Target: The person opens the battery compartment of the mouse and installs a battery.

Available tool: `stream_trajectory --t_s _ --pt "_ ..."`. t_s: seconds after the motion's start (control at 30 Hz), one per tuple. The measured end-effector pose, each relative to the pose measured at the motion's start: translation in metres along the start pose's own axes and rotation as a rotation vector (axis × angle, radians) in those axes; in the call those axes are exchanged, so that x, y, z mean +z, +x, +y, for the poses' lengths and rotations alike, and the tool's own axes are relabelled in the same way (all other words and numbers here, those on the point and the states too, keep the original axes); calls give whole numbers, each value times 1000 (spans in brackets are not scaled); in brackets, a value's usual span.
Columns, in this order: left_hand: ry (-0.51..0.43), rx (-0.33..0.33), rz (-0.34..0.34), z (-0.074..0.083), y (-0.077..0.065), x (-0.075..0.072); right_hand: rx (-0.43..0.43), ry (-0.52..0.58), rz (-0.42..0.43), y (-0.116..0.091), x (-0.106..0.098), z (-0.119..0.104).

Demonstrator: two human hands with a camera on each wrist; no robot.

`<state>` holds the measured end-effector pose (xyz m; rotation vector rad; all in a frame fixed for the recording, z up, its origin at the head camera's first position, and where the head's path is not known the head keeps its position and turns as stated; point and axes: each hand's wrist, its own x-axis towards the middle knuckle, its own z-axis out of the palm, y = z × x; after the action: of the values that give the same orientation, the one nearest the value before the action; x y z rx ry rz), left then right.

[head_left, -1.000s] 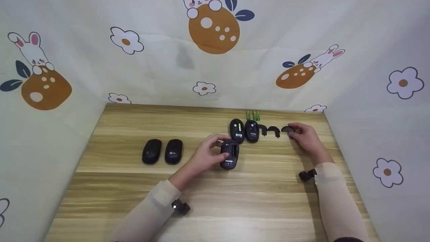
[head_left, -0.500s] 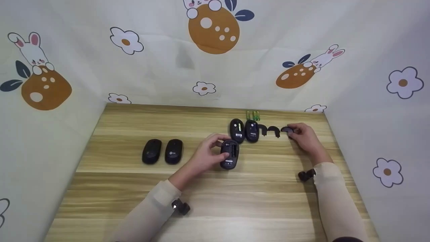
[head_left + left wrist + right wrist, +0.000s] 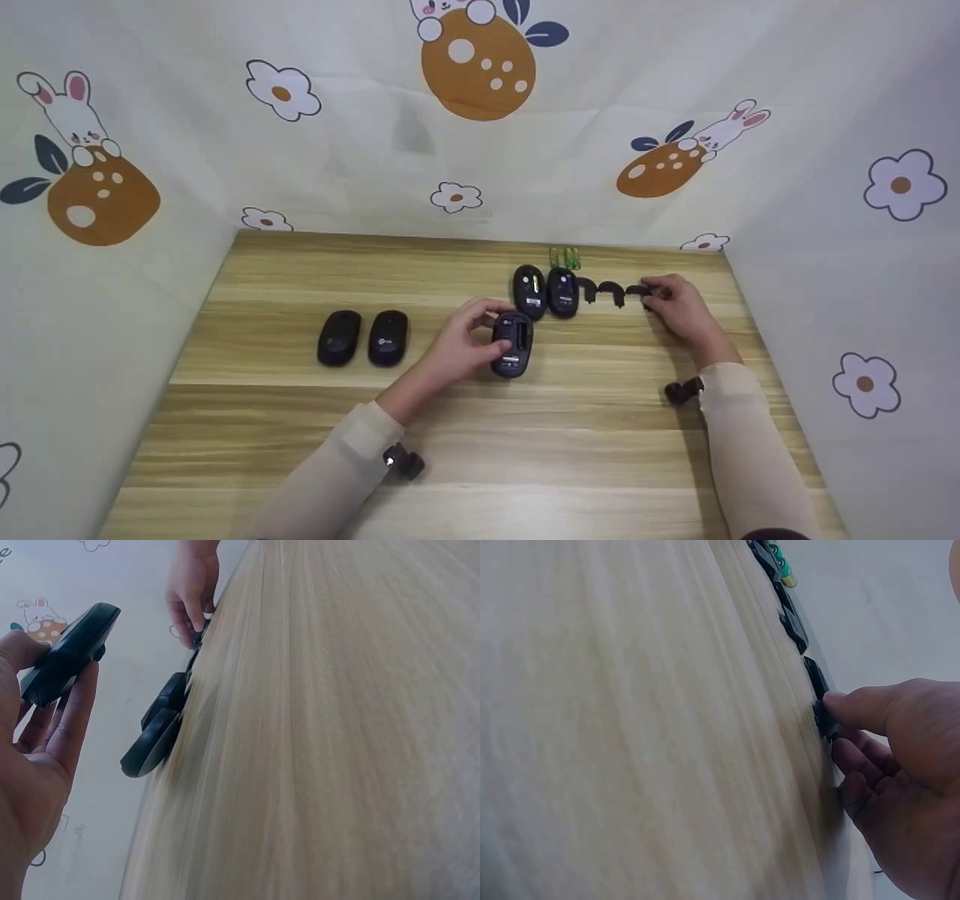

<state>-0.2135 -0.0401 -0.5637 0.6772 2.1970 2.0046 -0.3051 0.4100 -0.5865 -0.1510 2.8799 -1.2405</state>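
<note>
My left hand (image 3: pixel 459 341) grips a black computer mouse (image 3: pixel 514 358), underside up, with its dark battery slot uncovered. In the left wrist view, that mouse (image 3: pixel 73 649) is raised off the table between thumb and fingers. At the far right, my right hand (image 3: pixel 681 307) pinches a small black battery cover (image 3: pixel 637 290) low at the tabletop; the fingers hide part of it. Two more arched covers, one near (image 3: pixel 612 291) and one farther left (image 3: pixel 587 289), lie in a row beside it.
Behind the held mouse lie two upturned mice: one (image 3: pixel 529 291) with a green battery inside, the other (image 3: pixel 563 292) beside it. Several green batteries (image 3: pixel 572 259) lie near the back wall. Two mice (image 3: pixel 339 339) sit right side up on the left. Patterned cloth walls enclose the table.
The cover at my right fingertips has tipped and now looks flatter, with the right hand shifting only slightly. My left hand and its mouse have stayed in place.
</note>
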Motion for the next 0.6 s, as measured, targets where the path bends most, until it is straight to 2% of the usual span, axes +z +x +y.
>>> stream_trajectory --t_s 0.23,0.47,0.6 --pt "-6 -18 1 0 0 0 4 -3 5 0 1 1" --pt "8 23 -4 0 0 0 29 79 22 -2 1 -1" --pt "5 9 -2 0 -1 0 18 78 45 -2 0 -3"
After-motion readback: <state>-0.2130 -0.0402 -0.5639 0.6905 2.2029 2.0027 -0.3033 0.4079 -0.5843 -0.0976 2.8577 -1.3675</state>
